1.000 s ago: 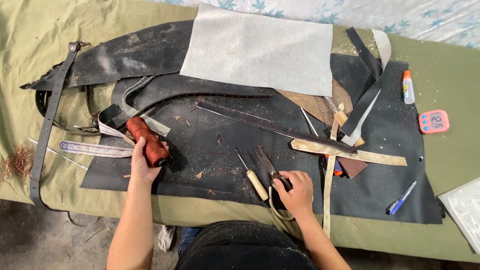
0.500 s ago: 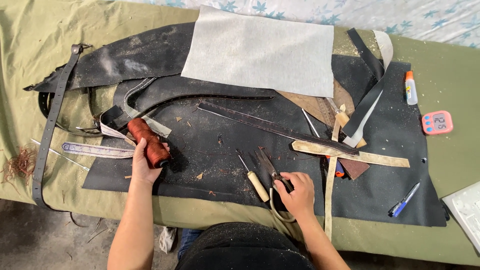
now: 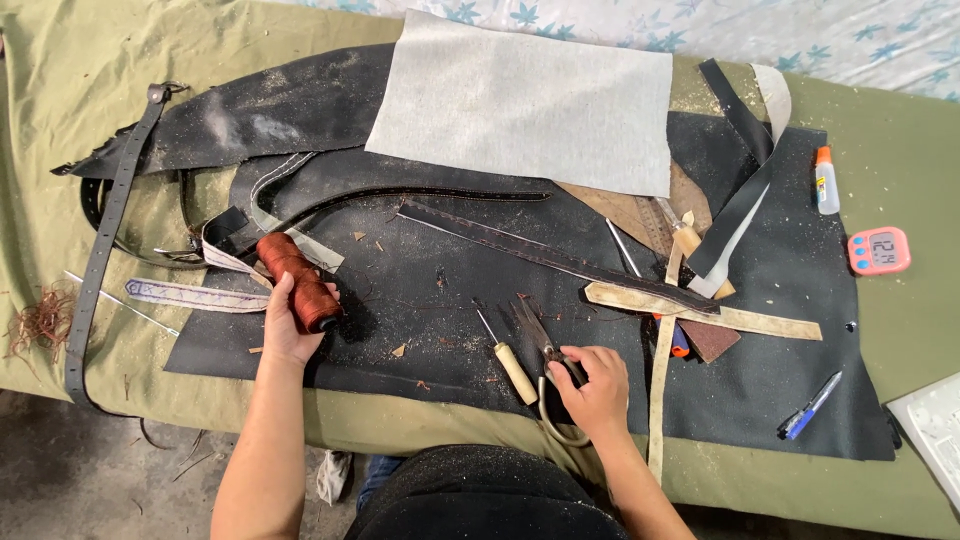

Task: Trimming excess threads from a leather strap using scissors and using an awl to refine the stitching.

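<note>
So: left hand (image 3: pixel 285 325) wraps a spool of rust-brown thread (image 3: pixel 298 281), fingers curled round its lower end, spool lying tilted on the black leather sheet (image 3: pixel 440 290). Right hand (image 3: pixel 597 385) is closed over a pair of thread snips (image 3: pixel 545 345); dark blades poke out up-left, pale loop handle curves out under the palm, the rest is hidden by the fingers. Just left of the snips, one awl with a pale wooden handle (image 3: pixel 505 355), apart from the hand. Around: one grey felt-like sheet (image 3: pixel 525 100) overlapping the top of the leather, one long dark stitched strip (image 3: pixel 550 255) lying diagonally, tan strips crossing at right (image 3: pixel 700 315) with something red-blue half buried under them, hard to identify. One punched black strap (image 3: pixel 105 240) at far left, one small glue bottle (image 3: pixel 826 182), one pink digital timer (image 3: pixel 879 250), one blue pen (image 3: pixel 808 406). White paper corner (image 3: pixel 930 425) cut off at right edge. Olive cloth (image 3: pixel 60 80) covers the table.
</note>
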